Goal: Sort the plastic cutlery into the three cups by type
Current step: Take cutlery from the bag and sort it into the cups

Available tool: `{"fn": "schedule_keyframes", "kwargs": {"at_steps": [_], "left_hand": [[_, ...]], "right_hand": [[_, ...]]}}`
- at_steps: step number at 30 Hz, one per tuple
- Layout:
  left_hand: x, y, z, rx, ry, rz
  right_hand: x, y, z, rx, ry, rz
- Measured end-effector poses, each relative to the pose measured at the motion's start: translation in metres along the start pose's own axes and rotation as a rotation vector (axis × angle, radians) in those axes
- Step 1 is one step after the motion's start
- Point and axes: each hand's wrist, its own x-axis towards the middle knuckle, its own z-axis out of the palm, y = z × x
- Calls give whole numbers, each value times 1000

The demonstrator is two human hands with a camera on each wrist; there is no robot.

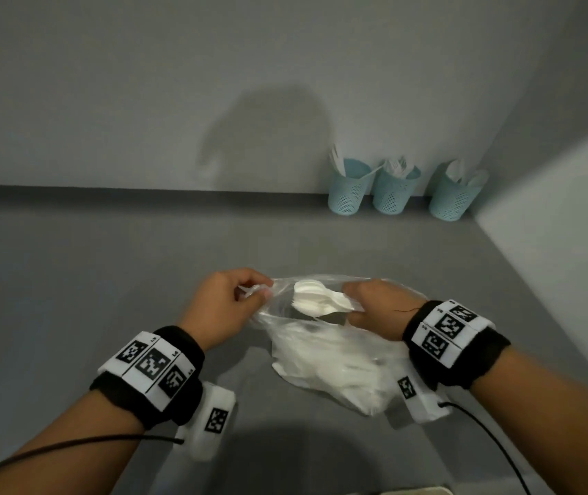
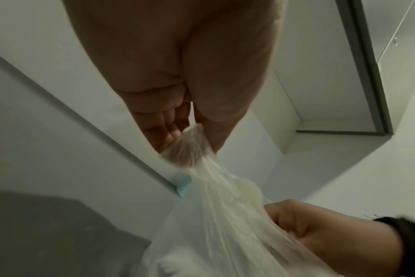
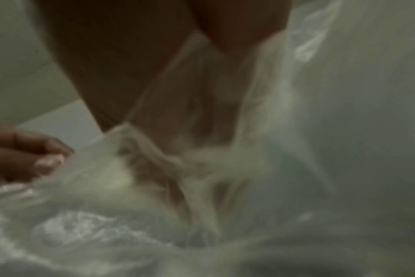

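Pinching a gathered corner of the clear plastic bag [image 1: 321, 355] between thumb and curled fingers, your left hand [image 1: 228, 305] holds the bag's mouth up and to the left; the left wrist view shows the twisted film [image 2: 192, 150] squeezed at your fingertips. Between your hands the bag hangs open, and a bunch of white spoons [image 1: 315, 298] shows in its mouth, long axis running roughly left to right, bowls toward your left hand and handles toward your right. More white cutlery lies heaped lower in the bag; the count is beyond telling through the film. Your right hand [image 1: 378, 309] reaches into the mouth from the right with its fingers curled, seemingly closed on the spoon handles, though the right wrist view is too blurred through the plastic to confirm the grip. Each wrist carries one black band with three square black-and-white markers; small characters beside them are too small to read. Farther back and to the right, three light blue perforated cups stand in a row against the wall on the grey surface [image 1: 106, 273]: the left cup [image 1: 348, 189], the middle cup [image 1: 394, 191] just beside it, and the right cup [image 1: 455, 194] a little apart, each holding white cutlery standing upright.
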Motion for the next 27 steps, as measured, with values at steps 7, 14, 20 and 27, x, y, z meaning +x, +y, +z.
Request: {"fn": "schedule_keyframes", "kwargs": {"at_steps": [7,14,20,27], "left_hand": [[0,11,0,-127,-10,-23],[8,89,-6,-295,-35,65],[19,152,9,-701,-274,78],[12,150,14,-810,-325,66]], "right_hand": [[-22,7,-23,487,109,-114],[-22,-16,-78,836,297,-195],[-27,-49,-102,928,233,-326],[-40,-57,-88,926,216,-284]]}}
